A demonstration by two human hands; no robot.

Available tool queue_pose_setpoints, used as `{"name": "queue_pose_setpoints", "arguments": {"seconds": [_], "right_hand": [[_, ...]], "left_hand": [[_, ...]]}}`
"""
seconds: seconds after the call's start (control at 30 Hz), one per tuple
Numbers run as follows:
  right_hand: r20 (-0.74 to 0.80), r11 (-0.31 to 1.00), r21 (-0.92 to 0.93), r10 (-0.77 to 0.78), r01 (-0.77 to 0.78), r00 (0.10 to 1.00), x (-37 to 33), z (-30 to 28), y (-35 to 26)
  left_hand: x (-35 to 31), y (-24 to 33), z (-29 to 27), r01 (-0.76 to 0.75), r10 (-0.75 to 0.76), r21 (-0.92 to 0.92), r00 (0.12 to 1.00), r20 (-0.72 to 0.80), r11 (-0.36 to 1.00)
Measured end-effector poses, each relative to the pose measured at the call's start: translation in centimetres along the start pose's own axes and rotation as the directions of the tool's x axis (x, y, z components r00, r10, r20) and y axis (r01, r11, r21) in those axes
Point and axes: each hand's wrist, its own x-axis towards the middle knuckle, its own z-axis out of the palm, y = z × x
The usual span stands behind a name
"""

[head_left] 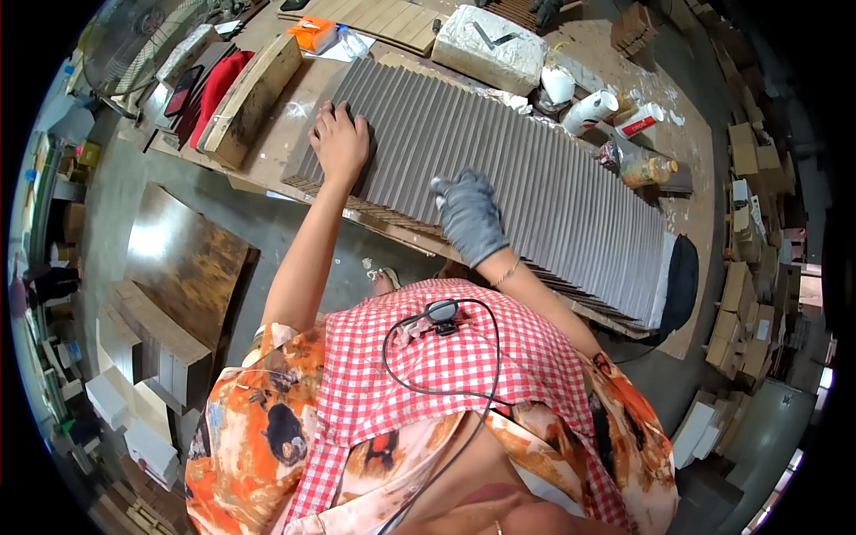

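Observation:
A long row of grey ribbed strips (pixel 544 209), packed side by side, stretches across the workbench (pixel 292 114) in front of me. My bare left hand (pixel 341 143) lies on top of the row near its left end, fingers spread. My right hand (pixel 470 217), in a grey glove, rests over the front part of the row near its middle. Its thumb points left, and the fingers lie over the strips. I see nothing held in either hand, though the underside of the gloved hand is hidden.
Left of the row stand a wooden block (pixel 254 102) and red cloth (pixel 220 89). Behind it are a white foam block (pixel 490 49), white cups (pixel 590 112) and a jar (pixel 648 171). A dark cap-like thing (pixel 682 285) lies at the right end. Brown boards (pixel 183 259) stand on the floor.

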Motion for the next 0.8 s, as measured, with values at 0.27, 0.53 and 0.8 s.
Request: {"name": "queue_pose_setpoints", "arguments": {"seconds": [0.27,0.53,0.8], "right_hand": [[0.119,0.542,-0.695,-0.561,0.472,0.819,7.3,-2.5,-3.2],[0.138,0.469,-0.685,-0.669,0.558,0.731,23.2,-6.5,-4.7],[0.367,0.660,0.741,-0.240,-0.126,0.899,17.7,-8.2,-2.0]], "left_hand": [[0.0,-0.5,-0.3,0.036,-0.036,0.031,0.999,-0.002,0.999],[0.4,0.3,-1.7,0.040,-0.042,0.029,0.997,0.063,0.999],[0.0,0.0,-1.6,0.048,-0.048,0.007,0.997,0.067,0.999]]}}
